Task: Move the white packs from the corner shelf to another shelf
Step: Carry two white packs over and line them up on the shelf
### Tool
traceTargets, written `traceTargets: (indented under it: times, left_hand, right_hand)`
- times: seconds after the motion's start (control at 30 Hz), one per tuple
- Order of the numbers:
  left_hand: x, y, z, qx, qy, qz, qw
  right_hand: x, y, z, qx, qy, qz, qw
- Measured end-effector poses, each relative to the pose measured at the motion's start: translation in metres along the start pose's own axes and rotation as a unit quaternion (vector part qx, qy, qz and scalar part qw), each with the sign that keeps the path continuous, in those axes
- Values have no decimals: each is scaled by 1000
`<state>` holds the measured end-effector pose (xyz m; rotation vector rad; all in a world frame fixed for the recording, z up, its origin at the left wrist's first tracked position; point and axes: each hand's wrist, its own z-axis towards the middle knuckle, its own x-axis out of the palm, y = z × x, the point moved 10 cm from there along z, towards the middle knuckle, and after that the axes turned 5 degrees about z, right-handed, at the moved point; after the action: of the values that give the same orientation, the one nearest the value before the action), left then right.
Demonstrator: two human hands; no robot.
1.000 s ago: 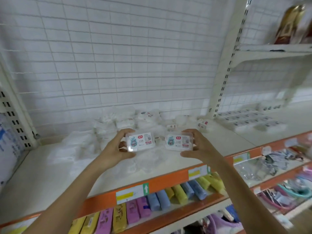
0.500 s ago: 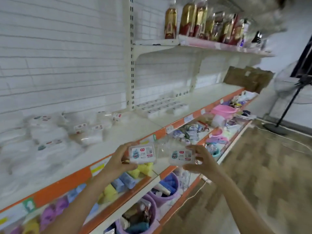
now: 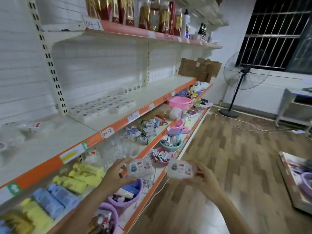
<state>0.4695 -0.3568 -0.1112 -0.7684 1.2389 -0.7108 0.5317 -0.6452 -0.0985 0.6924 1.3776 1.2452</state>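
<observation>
My left hand (image 3: 116, 174) grips a white pack (image 3: 140, 167) with a blue cartoon label, held out in front of the lower shelves. My right hand (image 3: 205, 178) grips a second white pack (image 3: 181, 168) of the same kind, just to the right of the first. Both packs are in the air, face up toward me. More white packs (image 3: 18, 130) lie blurred on the corner shelf (image 3: 50, 146) at the far left. A flat block of several white packs (image 3: 103, 105) lies in rows on the adjoining shelf (image 3: 152, 97) further right.
An upper shelf holds bottles (image 3: 135, 12). Lower shelves carry yellow and blue packets (image 3: 67, 184), purple tubs (image 3: 128, 196) and a pink basin (image 3: 179, 102). Cardboard (image 3: 199, 69) sits at the shelf's far end. A standing fan (image 3: 239, 78) and cables are on the wooden floor (image 3: 228, 166).
My view has swung right from the corner shelf along the row of shelves. Both hands have come away from the corner shelf with a pack each and sit lower in view.
</observation>
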Motion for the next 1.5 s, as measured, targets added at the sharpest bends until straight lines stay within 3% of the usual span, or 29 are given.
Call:
traceTargets:
  times: [0.23, 0.47, 0.63, 0.87, 1.03, 1.27, 1.4, 1.5]
  left_hand:
    - [-10, 1, 85, -1, -51, 22, 998]
    - [-63, 8, 188, 2, -130, 20, 991]
    - [-115, 16, 233, -10, -194, 10, 981]
    - [-189, 33, 238, -43, -280, 83, 955]
    - [-233, 64, 210, -119, -349, 81, 926]
    - [-231, 101, 172, -225, -392, 61, 890]
    - [-218, 121, 151, -279, -428, 20, 859]
    - [-206, 125, 147, -310, -437, 14, 844]
  right_hand:
    - [-5, -22, 90, 2, 29, -7, 1000]
    - [25, 12, 242, -45, 93, -2, 995]
    - [64, 53, 335, -101, 140, 4, 985]
    - [154, 112, 423, -194, 201, 6, 960]
    - [236, 142, 445, -280, 303, -48, 910]
    - [327, 117, 427, -342, 444, -130, 818]
    - [349, 108, 413, -452, 436, -231, 744]
    - [350, 104, 416, -480, 393, -252, 743]
